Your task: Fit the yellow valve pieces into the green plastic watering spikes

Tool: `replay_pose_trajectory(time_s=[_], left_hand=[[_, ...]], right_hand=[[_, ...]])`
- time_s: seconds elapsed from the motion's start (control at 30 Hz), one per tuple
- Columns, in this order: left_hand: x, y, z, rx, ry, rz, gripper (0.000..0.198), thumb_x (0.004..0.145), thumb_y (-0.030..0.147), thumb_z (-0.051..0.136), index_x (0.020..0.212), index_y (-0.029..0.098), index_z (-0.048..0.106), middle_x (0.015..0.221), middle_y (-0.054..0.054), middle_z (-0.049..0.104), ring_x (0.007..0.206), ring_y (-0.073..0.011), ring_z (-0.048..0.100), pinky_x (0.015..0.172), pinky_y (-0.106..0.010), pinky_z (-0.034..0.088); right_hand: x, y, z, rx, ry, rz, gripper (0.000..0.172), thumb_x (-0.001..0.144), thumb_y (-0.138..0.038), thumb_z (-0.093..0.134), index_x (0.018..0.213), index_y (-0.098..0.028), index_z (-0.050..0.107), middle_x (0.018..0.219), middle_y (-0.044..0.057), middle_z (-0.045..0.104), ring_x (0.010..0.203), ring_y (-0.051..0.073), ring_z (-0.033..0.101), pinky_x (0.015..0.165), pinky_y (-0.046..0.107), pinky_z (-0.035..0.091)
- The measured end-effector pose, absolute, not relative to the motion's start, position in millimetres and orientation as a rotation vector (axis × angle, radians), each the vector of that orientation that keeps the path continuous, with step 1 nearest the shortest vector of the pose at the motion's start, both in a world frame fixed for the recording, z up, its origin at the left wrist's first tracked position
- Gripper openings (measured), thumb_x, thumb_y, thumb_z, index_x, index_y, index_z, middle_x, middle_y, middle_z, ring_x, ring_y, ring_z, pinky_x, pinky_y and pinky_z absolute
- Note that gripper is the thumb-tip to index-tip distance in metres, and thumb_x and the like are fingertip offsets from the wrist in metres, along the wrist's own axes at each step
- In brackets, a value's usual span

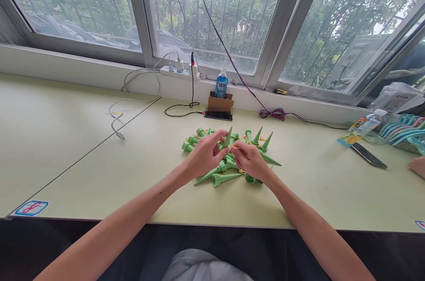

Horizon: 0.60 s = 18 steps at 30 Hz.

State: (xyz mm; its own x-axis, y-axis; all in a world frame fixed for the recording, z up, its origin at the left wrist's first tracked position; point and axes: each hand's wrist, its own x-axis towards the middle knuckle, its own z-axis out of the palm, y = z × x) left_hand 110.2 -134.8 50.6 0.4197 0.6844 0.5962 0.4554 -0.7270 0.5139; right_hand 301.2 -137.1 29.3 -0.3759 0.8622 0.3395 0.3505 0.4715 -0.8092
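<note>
My left hand (204, 154) and right hand (250, 159) are drawn together directly over the pile of green spikes (226, 177), fingertips almost meeting above its middle. The left hand's fingers are closed around one green spike (227, 138), gripping its lower part. Its long axis stands nearly upright, with the pointed tip up and leaning away from me toward the far side of the pile. The wide end is buried between my fingers. So the spike sits in the left hand, and the right comes in from the pile's right side at the base of the spike. The right fingers are curled and pinched, but I cannot tell whether they hold something small or only press against the spike. The rest of the pile lies flat on the table (99, 170), cones pointing every way, with small yellow bits (241, 170) mixed in. Beyond the pile stand a cardboard box (220, 103) and a blue bottle (221, 83). Far to the right of the pile, at the table's edge, rests another person's hand (417, 165).
</note>
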Motion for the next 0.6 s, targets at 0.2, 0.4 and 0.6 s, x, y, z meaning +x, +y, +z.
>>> replay_pose_trajectory(time_s=[0.2, 0.4, 0.6], left_hand=[[109.8, -134.5, 49.8, 2.408, 1.029, 1.177, 0.024, 0.086, 0.019, 0.057, 0.108, 0.023, 0.047, 0.085, 0.003, 0.061, 0.047, -0.0054, 0.049, 0.054, -0.020, 0.043], [110.0, -134.7, 50.6, 2.408, 1.034, 1.169, 0.024, 0.086, 0.019, 0.057, 0.107, 0.023, 0.047, 0.085, 0.003, 0.061, 0.047, -0.0057, 0.049, 0.054, -0.020, 0.043], [109.8, -134.1, 49.3, 2.417, 1.030, 1.186, 0.025, 0.086, 0.018, 0.057, 0.108, 0.024, 0.047, 0.085, 0.003, 0.062, 0.046, -0.0060, 0.049, 0.057, -0.022, 0.045]], right_hand=[[301.8, -136.1, 28.8, -0.998, -1.941, 0.824, 0.030, 0.097, -0.041, 0.044, 0.076, -0.021, 0.048, 0.048, -0.006, 0.042, 0.042, 0.010, 0.042, 0.045, 0.023, 0.034], [301.9, -136.8, 28.8, -0.997, -1.939, 0.831, 0.031, 0.097, -0.043, 0.044, 0.076, -0.021, 0.048, 0.047, -0.006, 0.042, 0.042, 0.011, 0.042, 0.045, 0.023, 0.034], [301.3, -136.9, 30.1, -1.002, -1.943, 0.832, 0.032, 0.097, -0.045, 0.044, 0.076, -0.021, 0.048, 0.047, -0.006, 0.042, 0.041, 0.011, 0.042, 0.045, 0.023, 0.035]])
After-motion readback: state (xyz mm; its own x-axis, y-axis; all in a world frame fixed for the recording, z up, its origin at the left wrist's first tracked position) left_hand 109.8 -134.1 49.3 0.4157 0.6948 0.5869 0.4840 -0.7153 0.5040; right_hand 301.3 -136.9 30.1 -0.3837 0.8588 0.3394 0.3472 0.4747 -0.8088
